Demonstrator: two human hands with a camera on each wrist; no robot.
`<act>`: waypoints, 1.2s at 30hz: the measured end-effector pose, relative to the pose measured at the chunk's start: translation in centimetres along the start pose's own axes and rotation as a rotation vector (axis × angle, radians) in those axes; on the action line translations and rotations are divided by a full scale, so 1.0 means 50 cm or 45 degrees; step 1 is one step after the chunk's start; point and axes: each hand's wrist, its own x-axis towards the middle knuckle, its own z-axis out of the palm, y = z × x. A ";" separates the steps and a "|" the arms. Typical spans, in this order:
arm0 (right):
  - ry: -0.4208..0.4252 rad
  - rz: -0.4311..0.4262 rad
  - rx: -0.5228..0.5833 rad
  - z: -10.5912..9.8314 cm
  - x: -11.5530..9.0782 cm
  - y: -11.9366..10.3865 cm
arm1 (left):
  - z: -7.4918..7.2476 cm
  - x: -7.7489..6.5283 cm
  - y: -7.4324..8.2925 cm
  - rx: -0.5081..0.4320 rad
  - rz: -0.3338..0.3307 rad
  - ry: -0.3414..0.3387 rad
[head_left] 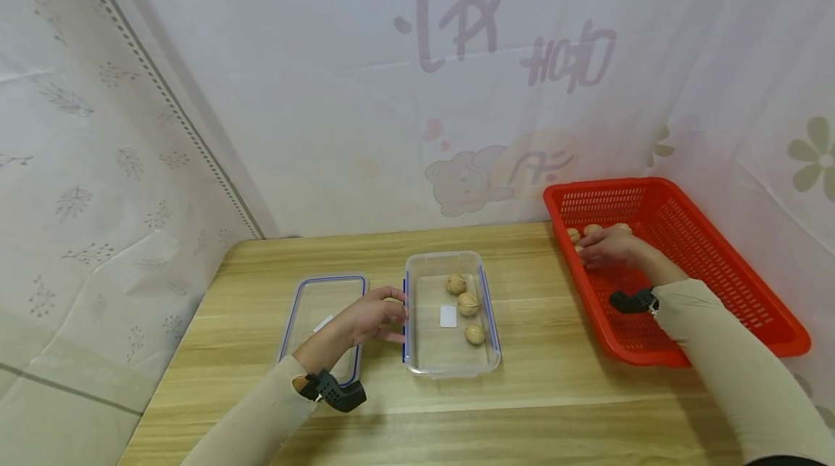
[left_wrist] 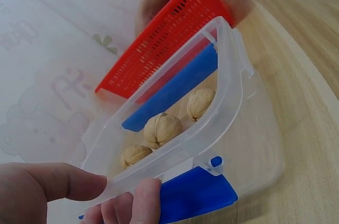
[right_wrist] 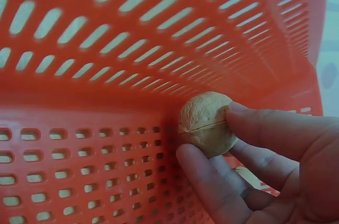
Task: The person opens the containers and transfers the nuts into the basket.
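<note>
Pale printed curtains [head_left: 313, 103] surround a wood-grain table [head_left: 535, 408]. On its right sits a red slotted basket [head_left: 691, 248], near the back curtain. Towards the middle stands a clear box [head_left: 427, 357] with blue clips, uncovered; just left of it lies a blue-edged lid [head_left: 329, 296], partly under the left forearm. The left hand [head_left: 378, 317] holds the box's left side, thumb at the rim, fingers by a clip. Inside the basket, the right hand [head_left: 609, 247] pinches a walnut [right_wrist: 204, 121] between thumb and fingers, near other walnuts [head_left: 592, 230]. Three more walnuts [head_left: 468, 304] lie in the box, beside a small white label [head_left: 448, 316].
</note>
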 end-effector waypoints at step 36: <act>0.161 -0.046 -0.268 -0.012 -0.032 -0.029 | 0.001 0.001 -0.001 -0.018 -0.004 0.001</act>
